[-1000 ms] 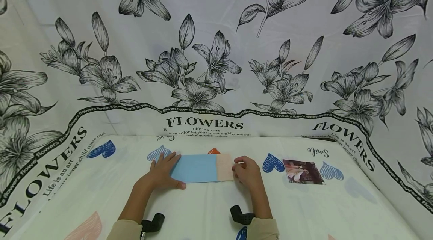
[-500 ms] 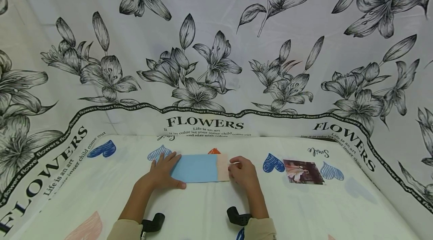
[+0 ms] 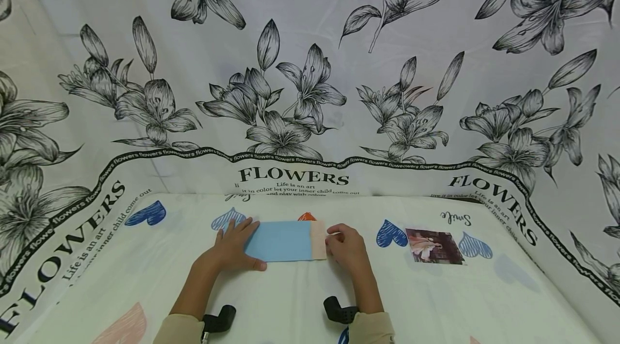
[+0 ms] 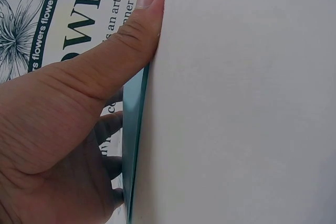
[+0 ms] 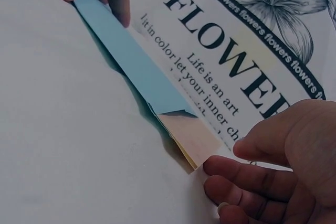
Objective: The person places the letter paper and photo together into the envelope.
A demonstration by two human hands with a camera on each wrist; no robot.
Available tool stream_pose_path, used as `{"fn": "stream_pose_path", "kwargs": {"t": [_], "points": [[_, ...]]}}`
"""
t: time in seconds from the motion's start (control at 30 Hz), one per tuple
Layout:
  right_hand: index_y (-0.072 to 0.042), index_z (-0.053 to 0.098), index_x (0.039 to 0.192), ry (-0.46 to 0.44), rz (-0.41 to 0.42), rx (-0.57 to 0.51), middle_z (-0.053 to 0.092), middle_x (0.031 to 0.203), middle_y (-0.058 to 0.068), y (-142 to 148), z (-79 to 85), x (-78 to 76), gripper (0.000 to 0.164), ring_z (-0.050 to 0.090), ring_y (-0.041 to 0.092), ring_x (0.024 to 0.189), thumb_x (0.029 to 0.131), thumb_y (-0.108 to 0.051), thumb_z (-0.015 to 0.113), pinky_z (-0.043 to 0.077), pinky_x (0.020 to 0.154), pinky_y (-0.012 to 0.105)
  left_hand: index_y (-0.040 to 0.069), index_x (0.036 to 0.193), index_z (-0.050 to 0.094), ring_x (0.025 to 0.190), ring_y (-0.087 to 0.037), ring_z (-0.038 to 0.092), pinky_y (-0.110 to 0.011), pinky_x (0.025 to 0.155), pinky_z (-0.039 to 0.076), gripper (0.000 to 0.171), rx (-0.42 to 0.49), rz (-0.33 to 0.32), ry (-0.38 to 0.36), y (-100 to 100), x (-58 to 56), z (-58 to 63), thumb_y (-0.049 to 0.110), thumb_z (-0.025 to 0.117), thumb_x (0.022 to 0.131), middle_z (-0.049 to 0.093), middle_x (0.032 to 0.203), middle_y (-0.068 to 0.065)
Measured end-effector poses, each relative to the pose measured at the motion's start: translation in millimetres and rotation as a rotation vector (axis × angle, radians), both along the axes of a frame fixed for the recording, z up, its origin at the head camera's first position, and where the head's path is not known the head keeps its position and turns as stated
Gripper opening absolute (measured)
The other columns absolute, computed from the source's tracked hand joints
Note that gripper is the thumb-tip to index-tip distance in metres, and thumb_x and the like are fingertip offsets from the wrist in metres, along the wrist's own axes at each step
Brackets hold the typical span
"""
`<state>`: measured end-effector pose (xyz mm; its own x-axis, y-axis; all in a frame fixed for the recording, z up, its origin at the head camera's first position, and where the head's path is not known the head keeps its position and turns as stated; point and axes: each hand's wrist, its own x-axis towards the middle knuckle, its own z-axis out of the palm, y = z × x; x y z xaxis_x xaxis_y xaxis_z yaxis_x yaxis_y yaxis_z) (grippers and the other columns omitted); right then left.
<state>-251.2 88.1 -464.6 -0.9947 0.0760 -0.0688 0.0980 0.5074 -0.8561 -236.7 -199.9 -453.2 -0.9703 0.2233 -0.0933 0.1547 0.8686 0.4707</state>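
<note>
A flat light-blue paper envelope [image 3: 286, 241] lies lengthwise on the cloth. From its right end sticks out a short strip of a peach paper card [image 3: 317, 240]; the rest of the card is hidden inside. My left hand [image 3: 234, 244] rests over the envelope's left end, thumb on the near edge and spread fingers at the far edge. Loosely curled, my right hand [image 3: 347, 247] is at the card's outer end. In the right wrist view the fingertips [image 5: 212, 166] sit against the card's corner, while the thumb stands apart from it.
A colour photo print [image 3: 435, 247] lies to the right on the white cloth [image 3: 290, 301], which has printed hearts and lettering. A flower-printed curtain [image 3: 310, 64] rises behind the table. Black wrist mounts [image 3: 219, 320] sit at both sleeves.
My right hand has moved left, and the peach card has slid further into the blue envelope, so less of it shows. My left hand and the envelope have stayed in place.
</note>
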Motion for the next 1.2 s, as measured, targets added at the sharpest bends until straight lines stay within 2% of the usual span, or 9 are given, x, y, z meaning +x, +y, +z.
{"fn": "stream_pose_path", "kwargs": {"t": [1.2], "points": [[-0.007, 0.072, 0.108, 0.039, 0.042, -0.005, 0.069, 0.084, 0.002, -4.1, 1.5, 2.7, 0.018, 0.059, 0.018, 0.069, 0.093, -0.009, 0.062, 0.051, 0.061, 0.032, 0.001, 0.155, 0.040, 0.147, -0.061, 0.010, -0.079, 0.112, 0.006, 0.114, -0.005, -0.012, 0.014, -1.7, -1.8, -3.3, 0.052, 0.092, 0.068, 0.030, 0.162, -0.027]]}}
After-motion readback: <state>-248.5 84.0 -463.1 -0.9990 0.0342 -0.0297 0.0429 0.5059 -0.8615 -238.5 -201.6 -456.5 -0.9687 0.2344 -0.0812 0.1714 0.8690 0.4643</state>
